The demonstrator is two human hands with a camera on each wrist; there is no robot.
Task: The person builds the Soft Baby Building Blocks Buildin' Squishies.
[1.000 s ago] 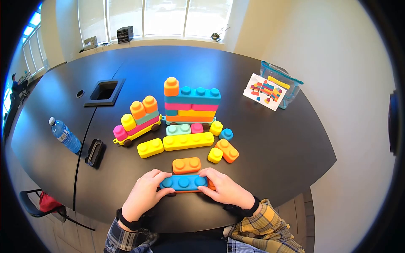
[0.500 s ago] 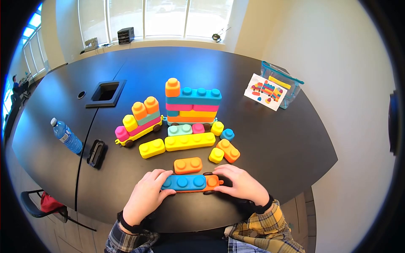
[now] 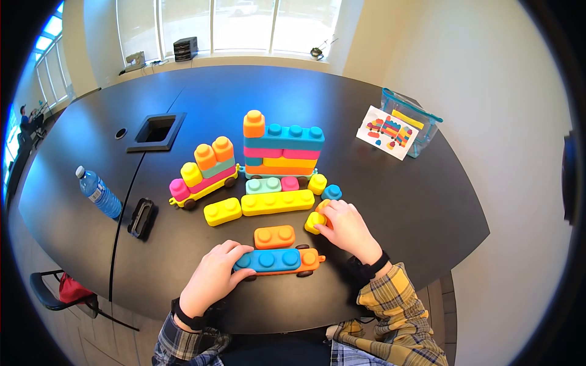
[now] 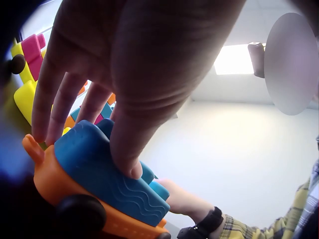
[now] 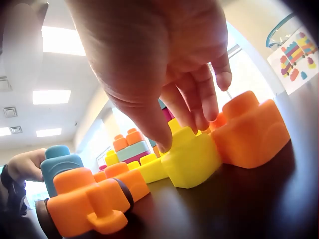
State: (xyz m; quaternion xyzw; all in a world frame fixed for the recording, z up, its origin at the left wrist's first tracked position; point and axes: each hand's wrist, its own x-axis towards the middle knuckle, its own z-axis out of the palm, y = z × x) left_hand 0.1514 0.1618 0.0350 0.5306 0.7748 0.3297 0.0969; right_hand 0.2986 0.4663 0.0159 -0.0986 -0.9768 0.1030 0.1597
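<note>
On the bench (image 3: 427,226), at the far left, a water bottle (image 3: 99,193) is seen upright, with a black case (image 3: 142,218) just beside it. To its right, a yellow wheeled base (image 3: 199,197) is topped with pink, yellow, mint and orange blocks. Near it, a two-stud yellow block (image 3: 223,211) is seen beside a long yellow block (image 3: 278,202).

The orange wheeled base (image 3: 310,261) is fitted with a blue block (image 3: 266,260); this block is held by the left hand (image 3: 213,272), its grip narrowed across it, the thumb laid on the near side and the fingers on the far side. A loose orange block (image 3: 274,236) lies just beyond.

Farther back, a tall stack (image 3: 284,152) is topped by one orange block at its left end; a mint block (image 3: 263,186) and a pink block (image 3: 290,183) are set before it.

To the right, the near small yellow block (image 5: 192,157) is pinched at its stud in the grip of the right hand (image 3: 352,230), close against an orange block (image 5: 254,132). A small blue block (image 3: 331,192) lies beyond. At the far right, a picture card (image 3: 386,132) is leaned on a clear bag (image 3: 421,122).
</note>
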